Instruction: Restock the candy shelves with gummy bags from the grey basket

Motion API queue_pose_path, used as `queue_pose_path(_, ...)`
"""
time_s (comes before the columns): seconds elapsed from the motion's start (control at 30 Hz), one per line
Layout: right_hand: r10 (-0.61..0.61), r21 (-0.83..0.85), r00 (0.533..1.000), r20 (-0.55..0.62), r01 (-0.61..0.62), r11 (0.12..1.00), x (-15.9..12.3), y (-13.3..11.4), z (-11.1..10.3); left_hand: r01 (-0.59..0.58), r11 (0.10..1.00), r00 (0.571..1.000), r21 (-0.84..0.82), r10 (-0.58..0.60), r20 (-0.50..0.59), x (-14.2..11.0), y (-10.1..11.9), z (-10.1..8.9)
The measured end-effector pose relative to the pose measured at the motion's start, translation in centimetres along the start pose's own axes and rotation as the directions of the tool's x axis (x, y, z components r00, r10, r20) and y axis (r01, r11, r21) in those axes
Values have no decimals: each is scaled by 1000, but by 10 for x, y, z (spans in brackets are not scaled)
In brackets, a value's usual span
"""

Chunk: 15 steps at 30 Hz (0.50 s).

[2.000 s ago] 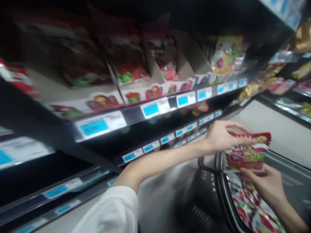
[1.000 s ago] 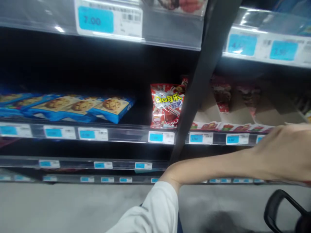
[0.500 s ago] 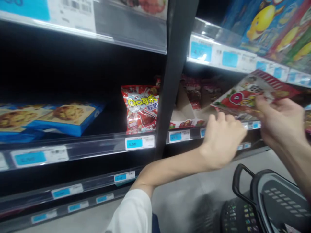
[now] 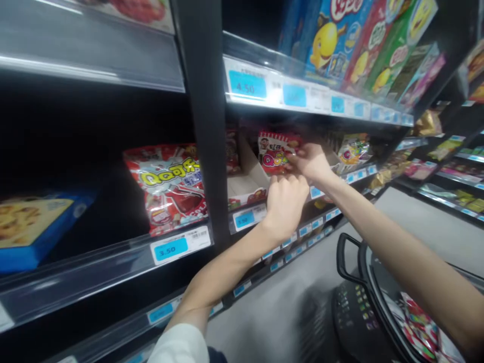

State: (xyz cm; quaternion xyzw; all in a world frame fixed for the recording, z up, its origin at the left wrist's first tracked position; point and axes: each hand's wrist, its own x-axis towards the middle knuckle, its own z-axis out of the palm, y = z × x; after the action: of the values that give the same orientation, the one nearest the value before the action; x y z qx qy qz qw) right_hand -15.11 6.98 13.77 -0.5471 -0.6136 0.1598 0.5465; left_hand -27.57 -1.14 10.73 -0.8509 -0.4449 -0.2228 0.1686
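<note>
My right hand (image 4: 313,160) pinches a red and white gummy candy bag (image 4: 274,157) inside the shelf bay right of the dark upright. Below and left of it, my left hand (image 4: 287,201) is closed, its fingers curled over the front edge of a cardboard display box (image 4: 251,161); the fingertips are hidden. Left of the upright, a red cola gummy bag (image 4: 172,186) leans at the shelf's front. Part of the candy bag is covered by my right fingers.
A black shopping basket (image 4: 350,315) with colourful packets (image 4: 419,325) in it stands on the floor at lower right. A dark upright (image 4: 202,101) divides the shelves. Overhead juts a shelf edge with price tags (image 4: 247,83). A blue cookie box (image 4: 41,222) lies at left.
The view has swung right and closer to the shelf. My right hand has carried the candy bag from in front of the shelf into the bay. My left hand remains at the box edge.
</note>
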Motion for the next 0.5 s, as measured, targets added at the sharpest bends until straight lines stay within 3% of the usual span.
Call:
queue_pose_path(0.1,-209,-322,977,-47,184,929,6,-2,4,-17,1000,999,-12,17,31,0,-1,-3)
queue_pose_path(0.2,-310,-446,950,47,298,844,6,-7,5,-47,999,996,-22,48,73,0,-2,-6)
queue_pose_path(0.3,-257,-544,931,259,361,758,3,-16,4,-74,997,995,-10,75,72,-1,-5,-4)
queue_pose_path(0.4,-166,-575,856,490,460,676,6,-26,5,-95,995,995,16,94,27,-2,-9,0)
queue_pose_path(0.5,-99,-601,806,583,510,615,11,-33,8,-98,995,995,30,97,29,-2,-11,2)
